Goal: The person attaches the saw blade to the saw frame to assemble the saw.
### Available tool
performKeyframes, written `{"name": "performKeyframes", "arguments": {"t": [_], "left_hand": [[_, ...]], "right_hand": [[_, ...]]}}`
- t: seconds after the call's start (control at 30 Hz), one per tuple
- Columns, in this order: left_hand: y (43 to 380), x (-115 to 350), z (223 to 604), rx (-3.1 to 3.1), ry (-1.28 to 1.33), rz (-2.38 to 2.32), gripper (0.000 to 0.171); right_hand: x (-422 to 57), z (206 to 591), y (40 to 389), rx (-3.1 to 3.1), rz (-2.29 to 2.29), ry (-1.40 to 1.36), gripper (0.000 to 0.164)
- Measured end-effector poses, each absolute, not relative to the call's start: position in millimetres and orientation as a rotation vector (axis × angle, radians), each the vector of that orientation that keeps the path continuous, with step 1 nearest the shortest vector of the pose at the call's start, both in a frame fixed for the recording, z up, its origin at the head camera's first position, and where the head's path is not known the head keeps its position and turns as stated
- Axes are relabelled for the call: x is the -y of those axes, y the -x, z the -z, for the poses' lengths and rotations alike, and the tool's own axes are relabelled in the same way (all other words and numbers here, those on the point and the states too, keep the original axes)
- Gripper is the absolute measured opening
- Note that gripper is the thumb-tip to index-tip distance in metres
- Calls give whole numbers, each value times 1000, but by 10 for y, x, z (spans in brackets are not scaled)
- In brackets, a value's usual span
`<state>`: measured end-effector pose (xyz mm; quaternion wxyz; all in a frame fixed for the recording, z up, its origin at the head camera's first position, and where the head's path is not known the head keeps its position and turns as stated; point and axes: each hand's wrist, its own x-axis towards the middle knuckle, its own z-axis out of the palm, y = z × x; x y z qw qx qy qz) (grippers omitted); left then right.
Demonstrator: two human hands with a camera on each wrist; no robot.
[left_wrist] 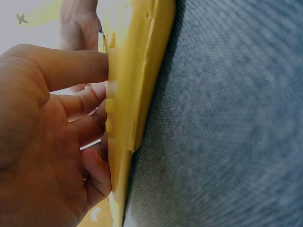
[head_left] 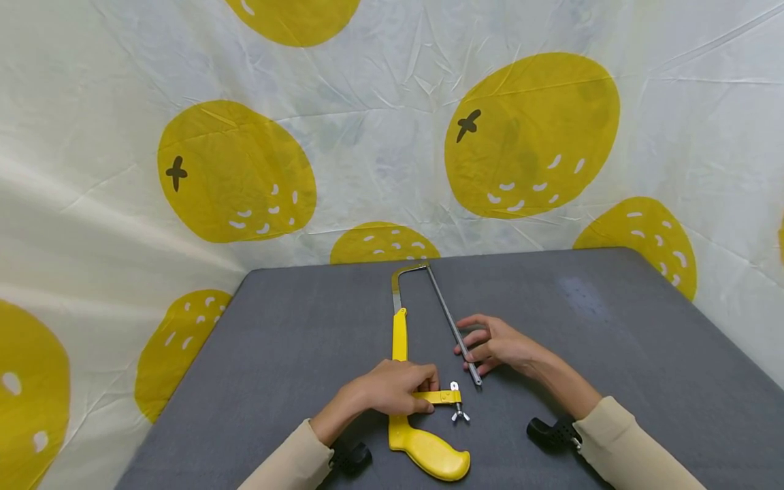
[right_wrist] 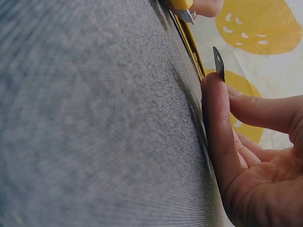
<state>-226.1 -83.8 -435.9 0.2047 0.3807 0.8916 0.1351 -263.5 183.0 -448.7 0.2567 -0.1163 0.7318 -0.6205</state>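
Curled hands (head_left: 395,386) (head_left: 503,346) on frame (head_left: 399,335), blade (head_left: 447,312)

Head view: from above the near side of the worktop (head_left: 306,320), facing forward and down; takes in the far edge and both far corners; widest of the three.
Left wrist view: low over the worktop, rolled sideways; close on left hand (left_wrist: 47,127) and saw frame (left_wrist: 125,85).
Right wrist view: low, rolled the opposite way; close on right hand (right_wrist: 255,179) and blade (right_wrist: 219,68).
Shared, head and left wrist: left hand, saw frame.
Shared, head and right wrist: right hand, blade.
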Motion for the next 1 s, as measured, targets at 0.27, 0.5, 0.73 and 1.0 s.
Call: {"name": "performKeyframes", "arguments": {"t": [0.27,0.5,0.73,1.0], "left_hand": [[2259,844,4373,-2493,-1067,-362,17],[2253,845,4383,-2500,-1069,-356,17],[2252,844,4378,-2497,-1069,-365,17],[2246,847,4371,-2500,-1080,-365,16]], "right_hand": [[-1822,4502,2633,-1988,1684,314,73],[-1815,4502,2625,-1983,1696,324,74],[-1808,4498,2616,-1986,1692,314,74],[-1744,4475,2577,-1962,1724,314,82]]}}
